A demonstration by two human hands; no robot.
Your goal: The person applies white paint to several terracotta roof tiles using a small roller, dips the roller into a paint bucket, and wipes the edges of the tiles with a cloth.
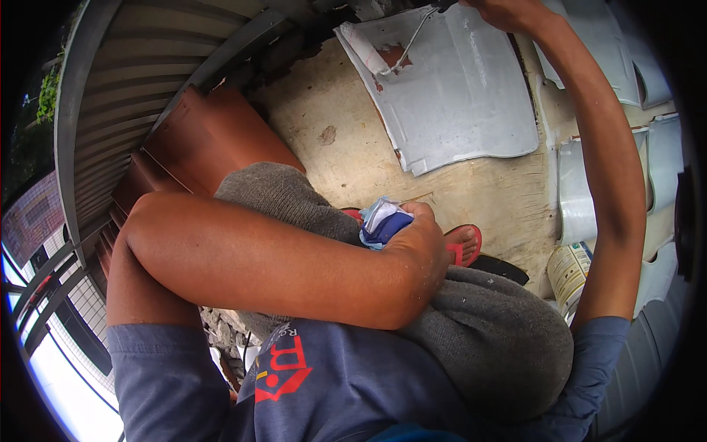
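Observation:
My right hand (pixel 504 10), partly cut off by the upper edge, is closed round the dark handle of a paint roller (pixel 366 48). The roller's whitish sleeve rests on the left part of a roof tile (pixel 468 88) coated in light grey, where reddish-brown patches show by the roller and along the left edge. My left arm crosses over my lap. Between my knees, my left hand (pixel 421 234) grips a crumpled blue and white packet (pixel 384 222); what is inside cannot be made out.
Bare reddish-brown tiles (pixel 221 132) stand at the left beside a slatted metal gate (pixel 147 66). Grey-coated tiles (pixel 578 184) lie at the right, near a paint can (pixel 568 276). The worn plywood sheet (pixel 324 103) lies beneath the tile. My foot in a red flip-flop (pixel 465 243) is close by.

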